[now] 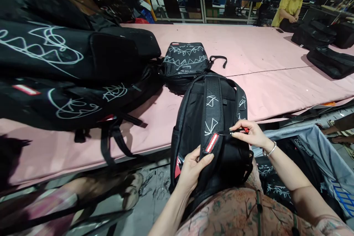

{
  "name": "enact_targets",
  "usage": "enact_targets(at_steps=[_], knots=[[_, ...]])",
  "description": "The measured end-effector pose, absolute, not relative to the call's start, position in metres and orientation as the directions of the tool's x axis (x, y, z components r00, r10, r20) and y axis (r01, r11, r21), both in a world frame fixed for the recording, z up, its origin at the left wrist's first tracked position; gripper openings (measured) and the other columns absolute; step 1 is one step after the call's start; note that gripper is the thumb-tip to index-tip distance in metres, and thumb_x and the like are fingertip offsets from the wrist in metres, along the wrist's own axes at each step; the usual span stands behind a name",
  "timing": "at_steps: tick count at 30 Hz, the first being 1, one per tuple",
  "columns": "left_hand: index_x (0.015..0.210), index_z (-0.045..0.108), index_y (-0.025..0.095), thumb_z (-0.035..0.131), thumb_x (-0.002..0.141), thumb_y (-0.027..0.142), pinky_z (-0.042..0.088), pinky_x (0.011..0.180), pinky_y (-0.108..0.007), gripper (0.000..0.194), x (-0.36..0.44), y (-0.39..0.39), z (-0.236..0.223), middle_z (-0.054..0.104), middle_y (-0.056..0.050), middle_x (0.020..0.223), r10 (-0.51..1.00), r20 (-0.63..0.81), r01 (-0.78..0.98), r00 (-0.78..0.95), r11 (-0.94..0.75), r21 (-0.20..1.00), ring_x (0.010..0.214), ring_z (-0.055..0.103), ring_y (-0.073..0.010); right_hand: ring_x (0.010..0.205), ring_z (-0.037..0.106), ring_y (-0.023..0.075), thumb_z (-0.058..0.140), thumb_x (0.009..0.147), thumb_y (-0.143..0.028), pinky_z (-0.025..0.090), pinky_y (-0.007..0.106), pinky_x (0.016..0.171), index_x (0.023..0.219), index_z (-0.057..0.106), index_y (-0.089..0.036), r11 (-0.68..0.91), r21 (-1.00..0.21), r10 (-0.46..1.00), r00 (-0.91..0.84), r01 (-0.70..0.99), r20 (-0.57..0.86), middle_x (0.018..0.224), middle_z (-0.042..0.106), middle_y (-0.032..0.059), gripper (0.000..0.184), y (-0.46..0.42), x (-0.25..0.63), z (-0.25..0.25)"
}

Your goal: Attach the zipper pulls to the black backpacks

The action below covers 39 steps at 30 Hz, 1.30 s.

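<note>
We cannot make out the whole small tool point(243, 130), since the fingers of the right hand point(253, 135) pinch it and cover part; a slim dark end and some red show. Print on the red label point(212, 143) is too small for us to read. The lower end of the black backpack point(190, 116) is partly hidden by the left hand point(194, 166) and its forearm, and large black bags point(116, 49) run off the left edge. We see the backpack between the patterned clothing point(235, 210) and the pink table point(265, 55), long axis running forward, top pointing away, strap side facing us. The left thumb and fingers clasp the shoulder strap point(212, 103) just below the label; the tool points left, towards it.
</note>
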State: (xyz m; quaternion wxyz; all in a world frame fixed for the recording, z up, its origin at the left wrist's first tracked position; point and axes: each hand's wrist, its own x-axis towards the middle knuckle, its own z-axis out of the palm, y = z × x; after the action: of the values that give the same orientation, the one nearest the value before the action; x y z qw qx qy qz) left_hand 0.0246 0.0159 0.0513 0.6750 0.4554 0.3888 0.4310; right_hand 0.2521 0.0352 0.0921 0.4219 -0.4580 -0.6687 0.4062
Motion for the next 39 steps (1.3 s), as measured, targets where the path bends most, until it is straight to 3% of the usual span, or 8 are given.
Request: enact_targets(at_steps=[6,13,19,25,30,39], knots=[[0.089,0.071,0.024,0.072,0.066,0.031,0.04,0.083,-0.019,0.025,0.02,0.016,0.051,0.064,-0.001,0.095,0.935,-0.108,-0.197,0.337,0.182,0.963,0.086,0.054,-0.013,0.061,0.051,0.0067,0.063,0.078,-0.031,0.039,0.017,0.054,0.087,0.064,-0.014,0.327,-0.884,0.902,-0.388,0.335,0.187,0.076,0.061,0.0017,0.02,0.05,0.259,0.109],[0.089,0.071,0.018,0.072,0.066,0.034,0.04,0.084,-0.023,0.028,0.018,0.017,0.052,0.063,-0.004,0.095,0.932,-0.106,-0.153,0.345,0.167,0.974,0.087,0.054,-0.0159,0.055,0.044,0.0047,0.064,0.076,-0.032,0.035,0.016,0.05,0.086,0.064,-0.011,0.263,-0.918,0.889,-0.445,0.297,0.111,0.077,0.06,0.0034,0.023,0.059,0.26,0.117],[0.089,0.07,0.021,0.069,0.07,0.029,0.039,0.085,-0.02,0.021,0.02,0.017,0.054,0.061,-0.002,0.096,0.918,-0.077,-0.157,0.389,0.148,0.976,0.089,0.053,-0.0133,0.061,0.05,0.0066,0.065,0.077,-0.031,0.038,0.017,0.055,0.087,0.065,-0.01,0.4,-0.847,0.831,-0.527,0.35,0.175,0.079,0.062,0.0049,0.024,0.07,0.263,0.126],[0.088,0.071,0.022,0.068,0.071,0.027,0.038,0.084,-0.019,0.018,0.019,0.016,0.056,0.06,-0.002,0.096,0.908,-0.033,-0.154,0.418,0.106,0.982,0.089,0.052,-0.0123,0.074,0.059,0.0101,0.065,0.077,-0.03,0.045,0.018,0.063,0.087,0.063,-0.009,0.476,-0.811,0.723,-0.676,0.34,0.141,0.083,0.065,0.0059,0.024,0.084,0.262,0.142],[0.083,0.07,0.019,0.069,0.07,0.028,0.039,0.079,-0.019,0.016,0.02,0.016,0.058,0.058,-0.002,0.087,0.907,-0.033,-0.138,0.419,0.099,0.985,0.083,0.051,-0.0117,0.073,0.059,0.0089,0.064,0.078,-0.028,0.047,0.017,0.065,0.084,0.064,-0.008,0.548,-0.781,0.626,-0.766,0.299,0.146,0.082,0.065,0.0054,0.02,0.097,0.26,0.153],[0.09,0.071,0.019,0.069,0.07,0.031,0.039,0.084,-0.021,0.024,0.018,0.016,0.06,0.06,-0.004,0.096,0.905,-0.027,-0.135,0.424,0.093,0.986,0.09,0.052,-0.0141,0.078,0.06,0.01,0.066,0.075,-0.027,0.048,0.019,0.07,0.085,0.063,-0.007,0.46,-0.825,0.638,-0.769,0.33,0.048,0.086,0.065,0.0064,0.022,0.105,0.263,0.164]])
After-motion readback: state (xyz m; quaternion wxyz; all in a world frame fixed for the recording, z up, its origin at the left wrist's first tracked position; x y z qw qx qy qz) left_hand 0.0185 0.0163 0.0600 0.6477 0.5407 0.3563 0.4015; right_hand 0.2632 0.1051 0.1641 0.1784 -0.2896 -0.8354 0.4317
